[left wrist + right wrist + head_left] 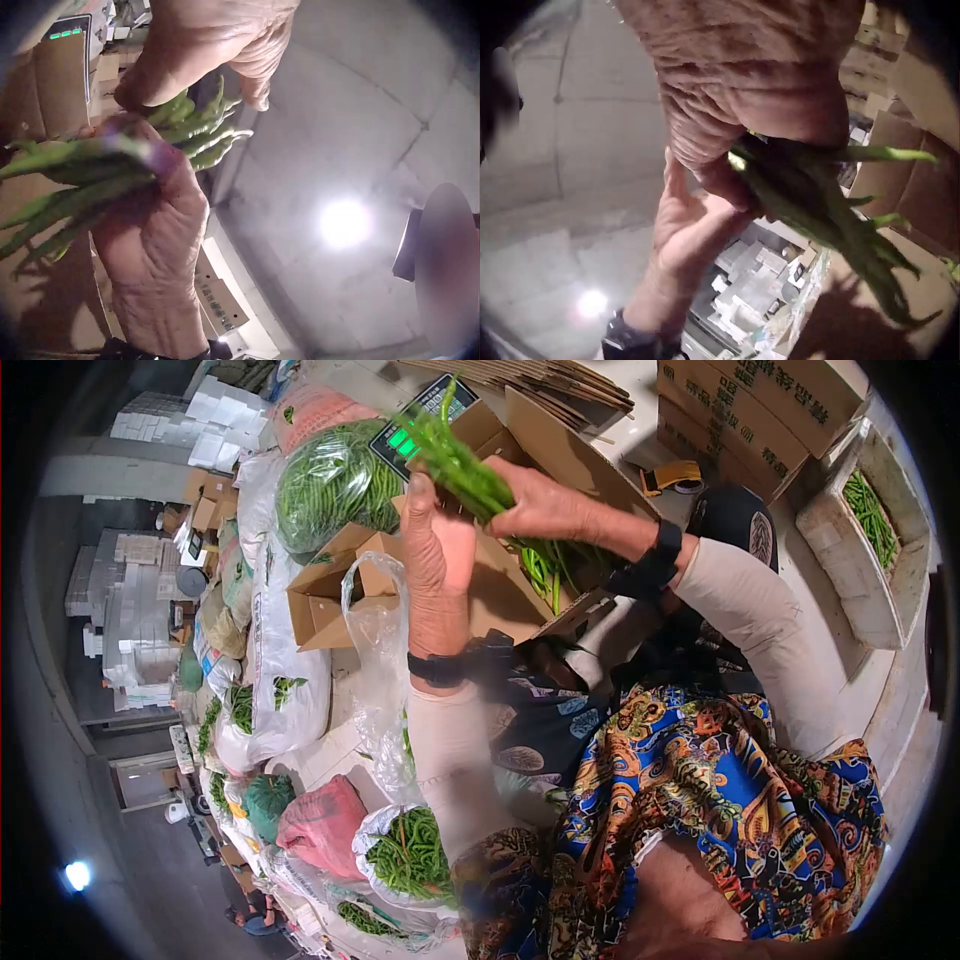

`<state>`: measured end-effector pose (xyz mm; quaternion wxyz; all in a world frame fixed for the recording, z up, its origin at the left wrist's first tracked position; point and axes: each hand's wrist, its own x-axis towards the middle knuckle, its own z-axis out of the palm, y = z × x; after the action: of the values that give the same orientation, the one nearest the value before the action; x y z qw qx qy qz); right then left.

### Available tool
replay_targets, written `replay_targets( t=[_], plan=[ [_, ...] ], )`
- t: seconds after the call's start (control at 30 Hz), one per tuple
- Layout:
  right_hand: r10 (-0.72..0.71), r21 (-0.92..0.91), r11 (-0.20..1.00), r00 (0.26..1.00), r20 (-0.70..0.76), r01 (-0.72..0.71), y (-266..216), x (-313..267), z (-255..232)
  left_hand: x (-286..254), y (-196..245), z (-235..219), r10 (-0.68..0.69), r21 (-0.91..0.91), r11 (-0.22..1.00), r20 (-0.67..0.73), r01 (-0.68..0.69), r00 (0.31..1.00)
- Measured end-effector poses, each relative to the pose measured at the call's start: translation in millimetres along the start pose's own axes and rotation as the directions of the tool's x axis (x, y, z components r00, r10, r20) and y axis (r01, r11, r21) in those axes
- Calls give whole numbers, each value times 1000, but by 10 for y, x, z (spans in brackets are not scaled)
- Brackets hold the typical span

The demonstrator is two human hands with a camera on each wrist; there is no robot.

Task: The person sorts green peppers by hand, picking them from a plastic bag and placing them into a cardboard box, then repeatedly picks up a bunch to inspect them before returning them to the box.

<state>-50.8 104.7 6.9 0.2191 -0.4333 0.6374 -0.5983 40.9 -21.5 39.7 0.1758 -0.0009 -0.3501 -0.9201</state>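
Note:
My right hand grips a bundle of long green peppers, held up over an open cardboard box. In the left wrist view the bundle pokes out on both sides of the right hand. My left hand is raised close beside the bundle, palm and thumb showing. Its fingers are partly hidden behind the peppers in the head view. From the right wrist, the left hand appears extended, right by the right fingers. More green peppers lie inside the box under the right forearm.
Behind the box stands a scale with a lit green display. A clear bag packed with green peppers is at its left. A white foam box holds peppers at the right, near printed cartons. Sacks, including a pink one, line the left.

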Motion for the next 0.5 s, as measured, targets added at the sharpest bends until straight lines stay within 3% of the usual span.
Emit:
replay_targets(
  t=[0.03, 0.1, 0.13, 0.17, 0.23, 0.4, 0.47, 0.5],
  plan=[
    [-38, 249, 968, 998, 44, 26, 49, 48, -21, 22, 7, -48, -4, 3, 1000, -3, 4, 1000],
    [-43, 611, 788, 984, 175, -74, 20, 16, -123, 46, 9, -89, 58, 251, 966, 5, -57, 998],
    [29, 637, 744, 962, 272, -202, 5, -14, -189, 25, -5, -77, 73, 311, 949, -93, -40, 993],
    [28, 642, 740, 963, 269, -200, 77, -29, -192, 25, 2, -85, 69, 316, 948, -94, -36, 993],
    [48, 754, 563, 924, 379, -338, 141, -50, -155, 19, 20, -96, 64, 382, 923, -280, 50, 958],
    [80, 808, 452, 920, 384, -377, 177, -132, -166, 17, 17, -84, 43, 443, 892, -276, 87, 960],
    [-3, 854, 301, 896, 445, -423, 255, -88, -146, 13, 30, -59, 27, 399, 914, -243, 75, 970],
    [-3, 855, 297, 895, 446, -425, 257, -78, -133, 23, 32, -103, 26, 401, 913, -246, 77, 969]
  ],
)
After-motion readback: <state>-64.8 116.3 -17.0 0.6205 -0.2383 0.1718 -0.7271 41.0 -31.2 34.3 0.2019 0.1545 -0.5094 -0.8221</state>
